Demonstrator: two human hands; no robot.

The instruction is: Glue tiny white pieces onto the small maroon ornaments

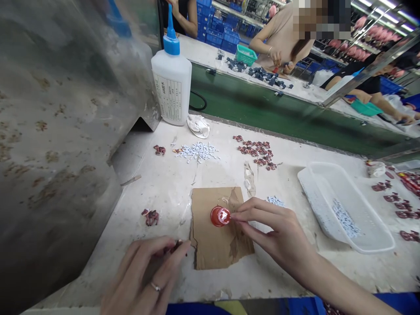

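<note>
My left hand (pixel 147 271), wearing a ring, is closed around a small dark brown figurine (pixel 177 246), mostly covered by the fingers. My right hand (pixel 275 232) is pinched at the rim of a small red cup (pixel 216 216) with a shiny whitish top. Whatever sits between those fingertips is too small or hidden to make out. Under the cup lies a torn piece of brown cardboard (pixel 216 253). Another reddish-brown figurine (pixel 151 217) rests on the table left of the cardboard.
Behind are a pile of tiny light-blue pieces (pixel 200 152), a group of brown figurines (pixel 257 152) and a white glue bottle (pixel 172 87). A white plastic tray (pixel 308 183) stands right, a rusty metal housing (pixel 59 131) left. Co-workers sit beyond the green partition (pixel 236 103).
</note>
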